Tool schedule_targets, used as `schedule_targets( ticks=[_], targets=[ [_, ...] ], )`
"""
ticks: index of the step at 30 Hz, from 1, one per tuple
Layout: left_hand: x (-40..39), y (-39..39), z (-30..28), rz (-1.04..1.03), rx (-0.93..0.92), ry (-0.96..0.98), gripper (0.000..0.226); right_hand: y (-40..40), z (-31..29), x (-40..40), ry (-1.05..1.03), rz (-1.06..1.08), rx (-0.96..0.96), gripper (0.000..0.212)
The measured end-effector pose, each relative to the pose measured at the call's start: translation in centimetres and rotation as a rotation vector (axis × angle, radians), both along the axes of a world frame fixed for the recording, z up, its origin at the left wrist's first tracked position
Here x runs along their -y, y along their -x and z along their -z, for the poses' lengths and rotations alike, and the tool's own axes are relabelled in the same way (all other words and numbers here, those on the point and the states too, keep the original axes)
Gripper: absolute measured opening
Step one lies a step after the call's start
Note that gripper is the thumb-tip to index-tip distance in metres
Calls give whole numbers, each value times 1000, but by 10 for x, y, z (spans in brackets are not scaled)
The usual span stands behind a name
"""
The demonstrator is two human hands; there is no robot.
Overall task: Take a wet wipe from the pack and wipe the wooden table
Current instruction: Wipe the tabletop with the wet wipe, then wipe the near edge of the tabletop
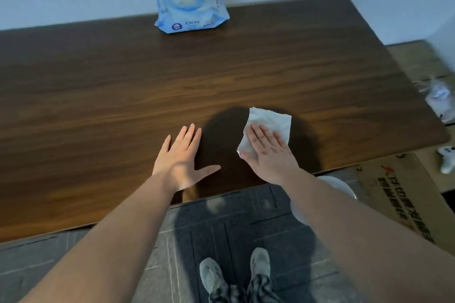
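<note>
A dark wooden table (123,96) fills the middle of the view. A blue wet wipe pack (190,11) lies at its far edge against the wall, lid flipped up. A white wet wipe (270,122) lies spread on the table near the front edge. My right hand (268,152) presses flat on the wipe's near half, fingers together. Left of it, my left hand (183,158) rests flat on the bare wood, fingers spread, holding nothing.
A pale wall runs behind the table. To the right on the floor stand cardboard boxes (403,204) with printed text, a white plastic bag (440,98) and a small white object (446,158). A white round stool (337,186) sits under my right arm. My feet stand on grey carpet (221,219).
</note>
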State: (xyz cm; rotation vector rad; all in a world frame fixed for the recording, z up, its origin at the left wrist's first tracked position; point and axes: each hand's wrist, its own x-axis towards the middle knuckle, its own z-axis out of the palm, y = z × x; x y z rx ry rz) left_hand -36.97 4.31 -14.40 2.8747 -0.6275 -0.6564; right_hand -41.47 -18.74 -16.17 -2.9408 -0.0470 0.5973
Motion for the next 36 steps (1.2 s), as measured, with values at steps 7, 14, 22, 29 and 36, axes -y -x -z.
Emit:
schedule_targets(
  ticks=[7,14,22,29,36],
  targets=[
    [103,-17,6,171,0,18,101,20,-1,129,20,276,3,66],
    [200,-25,11,327,53,43,99,36,1,226,25,450,-8,66],
    [304,-19,18,482,112,92,92,54,8,308,33,596,17,67],
    [389,-14,15,562,123,77,89,81,11,348,3,685,239,57],
    [464,8,15,655,143,110,88,129,20,368,-57,738,417,50]
  ],
)
